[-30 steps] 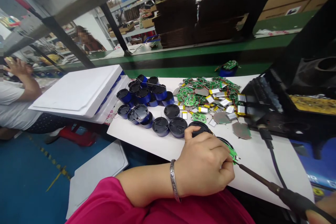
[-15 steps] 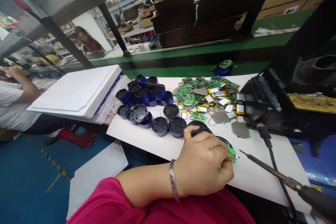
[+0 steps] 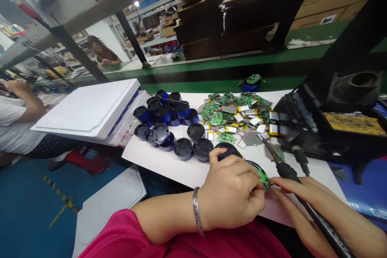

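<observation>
My left hand [image 3: 232, 189], with a silver bracelet at the wrist, is closed at the near edge of the white board. Its fingers grip a green circuit board [image 3: 264, 180] beside a black round rim, mostly hidden by the hand. My right hand [image 3: 326, 205] has a soldering iron [image 3: 287, 171] lying across it, the metal tip pointing up and left. The right fingertips reach the right edge of that circuit board; whether they pinch something small there is hidden. Just beyond my left hand stands a black-topped round cup [image 3: 226, 150].
Several blue-and-black round cups [image 3: 163, 113] stand left of a heap of green circuit boards and silver battery cells [image 3: 255, 121]. A black soldering station with a yellow sponge [image 3: 352, 124] is at right. White foam trays [image 3: 87, 107] lie at left, near a co-worker's arm [image 3: 27, 92].
My right hand has come in from the right with the soldering iron, its tip now higher and steeper. The right fingertips have reached the circuit board. My left hand keeps its grip.
</observation>
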Demonstrator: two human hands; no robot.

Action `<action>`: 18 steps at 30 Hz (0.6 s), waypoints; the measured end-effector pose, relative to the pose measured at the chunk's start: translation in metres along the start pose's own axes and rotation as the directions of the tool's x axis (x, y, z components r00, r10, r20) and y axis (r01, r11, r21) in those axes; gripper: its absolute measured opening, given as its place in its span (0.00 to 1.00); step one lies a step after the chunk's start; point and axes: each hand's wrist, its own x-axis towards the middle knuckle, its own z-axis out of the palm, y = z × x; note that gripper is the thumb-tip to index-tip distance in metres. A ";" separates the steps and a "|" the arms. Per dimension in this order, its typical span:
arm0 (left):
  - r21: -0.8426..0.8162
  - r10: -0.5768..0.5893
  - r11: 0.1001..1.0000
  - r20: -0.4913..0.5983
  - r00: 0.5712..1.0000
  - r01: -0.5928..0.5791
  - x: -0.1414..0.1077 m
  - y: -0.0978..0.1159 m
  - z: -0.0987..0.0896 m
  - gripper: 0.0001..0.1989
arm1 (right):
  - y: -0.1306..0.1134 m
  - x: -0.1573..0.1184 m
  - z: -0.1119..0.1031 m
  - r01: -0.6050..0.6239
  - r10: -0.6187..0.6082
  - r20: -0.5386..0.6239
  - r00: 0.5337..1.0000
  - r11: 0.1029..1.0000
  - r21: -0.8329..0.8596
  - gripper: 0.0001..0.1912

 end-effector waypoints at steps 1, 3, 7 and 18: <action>-0.003 -0.005 1.000 0.007 1.000 0.005 0.000 0.000 -0.001 0.10 | 0.001 -0.001 0.001 0.019 -0.018 0.022 1.000 1.000 -0.021 0.32; -0.011 -0.018 1.000 0.024 1.000 0.018 0.000 0.002 -0.004 0.11 | 0.003 -0.006 0.004 0.044 -0.041 0.055 0.998 0.998 -0.052 0.33; -0.026 -0.050 0.998 0.053 0.997 0.052 -0.003 0.005 -0.014 0.13 | 0.002 -0.008 0.005 -0.001 0.001 0.085 0.996 1.000 -0.005 0.24; -0.030 -0.134 0.991 -0.112 0.985 0.132 -0.005 0.005 -0.003 0.06 | -0.011 0.017 0.007 0.014 -0.015 -0.039 0.999 0.999 -0.039 0.20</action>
